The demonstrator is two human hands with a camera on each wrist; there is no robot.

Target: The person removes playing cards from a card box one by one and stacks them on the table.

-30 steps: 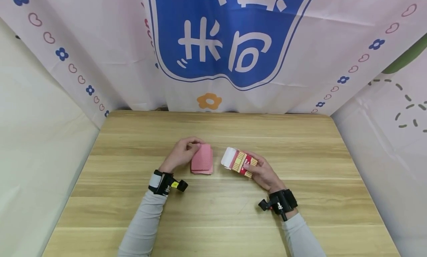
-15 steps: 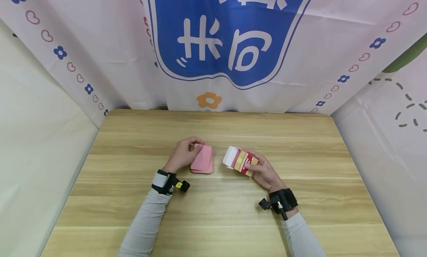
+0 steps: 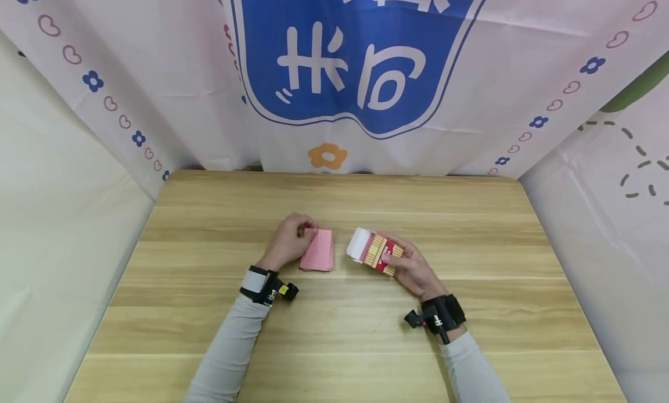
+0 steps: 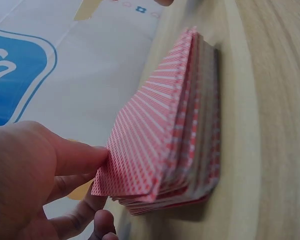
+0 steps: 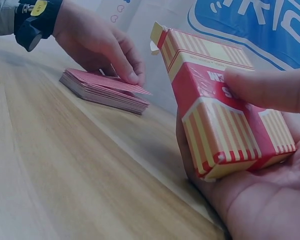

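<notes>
A squared stack of playing cards (image 3: pixel 318 252) with pink-red patterned backs lies on the wooden table, left of centre. My left hand (image 3: pixel 289 239) pinches a corner of the top card (image 4: pixel 140 150) between thumb and fingers; in the right wrist view that corner stands slightly raised above the stack (image 5: pixel 107 95). To the right, my right hand (image 3: pixel 416 272) grips a red and yellow striped card box (image 3: pixel 382 255), thumb across its front. The box is tilted, its white flap (image 3: pixel 358 244) open and pointing toward the cards. What is inside the box cannot be seen.
The wooden table (image 3: pixel 334 333) ends at the back against a white hanging cloth (image 3: pixel 209 124) with a blue emblem. Pale cloth walls stand at both sides. Each wrist wears a black strap with a small camera, the left one (image 3: pixel 261 285) close to the cards.
My left hand has shifted slightly right, still at the far-left corner of the stack. The upper cards, offset before, now line up more with those below. The box has barely moved.
</notes>
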